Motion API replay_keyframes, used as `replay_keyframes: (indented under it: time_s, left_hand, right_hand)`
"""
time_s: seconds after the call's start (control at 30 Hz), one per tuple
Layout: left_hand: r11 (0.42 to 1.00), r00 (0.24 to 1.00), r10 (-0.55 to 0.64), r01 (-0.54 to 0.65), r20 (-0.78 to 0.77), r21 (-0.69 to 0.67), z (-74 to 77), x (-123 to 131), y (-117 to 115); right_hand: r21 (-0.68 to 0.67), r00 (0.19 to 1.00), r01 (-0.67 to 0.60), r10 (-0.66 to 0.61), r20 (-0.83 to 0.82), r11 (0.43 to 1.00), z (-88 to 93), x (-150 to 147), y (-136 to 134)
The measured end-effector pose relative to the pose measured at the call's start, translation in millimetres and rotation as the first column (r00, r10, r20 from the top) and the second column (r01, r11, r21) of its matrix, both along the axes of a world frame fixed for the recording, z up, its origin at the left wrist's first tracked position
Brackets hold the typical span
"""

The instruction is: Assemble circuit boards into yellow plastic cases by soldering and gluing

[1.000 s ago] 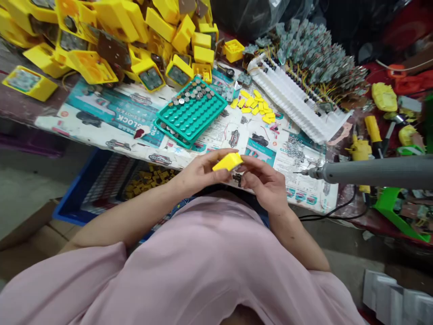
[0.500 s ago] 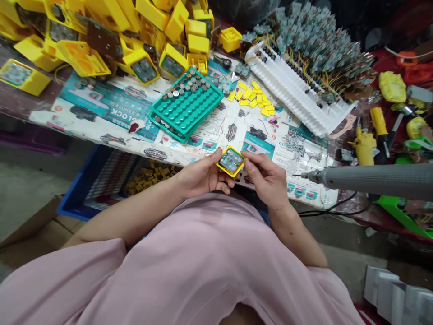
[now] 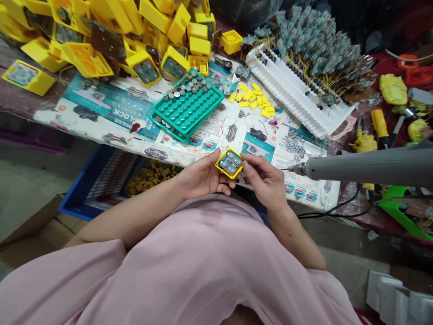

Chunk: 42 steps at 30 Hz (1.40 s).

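Both hands hold one small yellow square housing (image 3: 230, 162) at the table's near edge, its open side with a grey circuit board facing up. My left hand (image 3: 201, 177) grips its left side with curled fingers. My right hand (image 3: 265, 180) pinches its right edge. A grey electric screwdriver (image 3: 365, 166) hangs level just right of my right hand, its tip pointing toward it.
A green tray (image 3: 189, 108) with several button cells lies beyond the hands. Small yellow clips (image 3: 253, 100) and a white rack of wired boards (image 3: 297, 97) sit further back. Yellow housings (image 3: 111, 36) pile at the back left. A blue crate (image 3: 101, 180) stands under the table.
The housing was turned over from its yellow back to its open board side, and stays so. The screwdriver tip has drifted left toward my right hand.
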<state>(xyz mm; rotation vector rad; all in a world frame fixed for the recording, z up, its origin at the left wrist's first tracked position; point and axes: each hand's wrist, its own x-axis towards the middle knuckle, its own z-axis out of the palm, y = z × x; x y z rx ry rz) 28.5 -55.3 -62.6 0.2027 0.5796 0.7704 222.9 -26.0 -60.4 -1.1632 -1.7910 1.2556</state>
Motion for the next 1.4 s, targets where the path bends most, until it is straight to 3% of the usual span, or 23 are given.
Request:
replay_keyframes:
  time_s: [0.43, 0.77, 1.03, 1.4]
  left_hand:
    - [1.000, 1.000, -0.006, 0.007, 0.013, -0.015, -3.1, 1.2, -0.5]
    - [0.996, 0.996, 0.092, -0.091, -0.010, 0.011, -1.7, 2.2, -5.0]
    - [0.996, 0.996, 0.062, -0.065, 0.058, 0.058, -4.5, 1.3, -5.7]
    - [0.996, 0.998, 0.049, -0.052, 0.039, 0.079, -4.9, 2.7, -6.7]
  right_hand:
    - [-0.023, 0.999, -0.016, 0.016, -0.028, 1.000, 0.9, -2.0, -1.0]
    - [0.003, 0.999, -0.017, 0.017, -0.030, 1.000, -0.2, -2.5, -1.5]
    - [-0.034, 0.997, 0.013, -0.015, -0.076, 0.999, 2.3, -2.7, -0.9]
    - [-0.154, 0.988, 0.043, -0.065, -0.142, 0.987, 3.8, -5.0, 0.0]
